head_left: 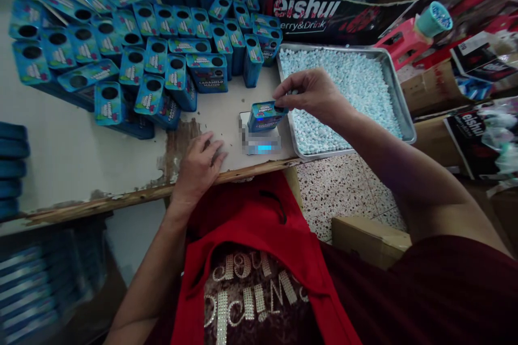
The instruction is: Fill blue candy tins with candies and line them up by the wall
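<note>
A small blue tin (265, 117) stands on a little white scale (247, 143) with a lit blue display, near the table's front edge. Over the tin's right end is my right hand (309, 94), thumb and fingertips pressed together; what they hold is too small to name. A metal tray (408, 130) full of pale blue and white candies (343, 73) lies under and beyond that hand. My left hand (200, 161) rests on the table edge left of the scale, its fingers loosely apart and holding nothing. Many blue tins (176, 73) with round openings stand at the left and back.
Behind the tray is a black open carton (324, 13) with blue packs inside. A pink stand (399, 43) bears a teal cup (435, 19) at the back right. Stacked blue tins (12, 167) sit at the far left. Below the tray stands a cardboard box (368, 240).
</note>
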A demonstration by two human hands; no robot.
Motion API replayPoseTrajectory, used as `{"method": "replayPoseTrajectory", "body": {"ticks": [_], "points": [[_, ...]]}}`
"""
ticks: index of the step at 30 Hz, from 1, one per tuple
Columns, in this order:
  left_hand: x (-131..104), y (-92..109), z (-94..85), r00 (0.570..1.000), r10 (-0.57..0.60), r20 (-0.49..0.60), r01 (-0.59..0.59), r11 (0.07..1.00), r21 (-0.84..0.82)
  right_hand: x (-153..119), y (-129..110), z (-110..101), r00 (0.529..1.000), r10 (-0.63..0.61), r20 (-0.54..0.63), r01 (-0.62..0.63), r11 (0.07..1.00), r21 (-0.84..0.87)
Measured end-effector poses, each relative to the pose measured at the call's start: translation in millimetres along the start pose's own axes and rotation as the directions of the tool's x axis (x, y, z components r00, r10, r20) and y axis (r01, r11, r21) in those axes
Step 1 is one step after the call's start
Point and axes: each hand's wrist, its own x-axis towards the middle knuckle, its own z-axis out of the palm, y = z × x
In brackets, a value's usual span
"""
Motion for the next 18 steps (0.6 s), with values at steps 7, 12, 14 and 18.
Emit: {"method": "replayPoseTrajectory", "body": {"ticks": [7,12,14,18], "points": [[0.1,-3.3,-0.1,1.000,0.028,-0.006,-0.028,1.000,0.006,4.2,10.0,-44.5,0.946,0.230,-0.227,-0.141,0.925,0.354],[0.5,-3.3,-0.8,1.000,0.000,0.009,0.000,1.000,0.002,-13.5,58.5,-67.7,0.854,0.386,-0.350,-0.229,0.881,0.413],[0.7,-3.4,-1.0,1.000,0.011,-0.002,-0.011,1.000,0.001,-24.7,70.4,-61.6,0.821,0.467,-0.328,-0.284,0.833,0.474],[0.5,-5.3,-1.6,0.999,0.041,-0.032,-0.040,0.999,0.033,-32.7,55.1,-42.7,0.838,0.504,-0.209,-0.335,0.778,0.531]]}}
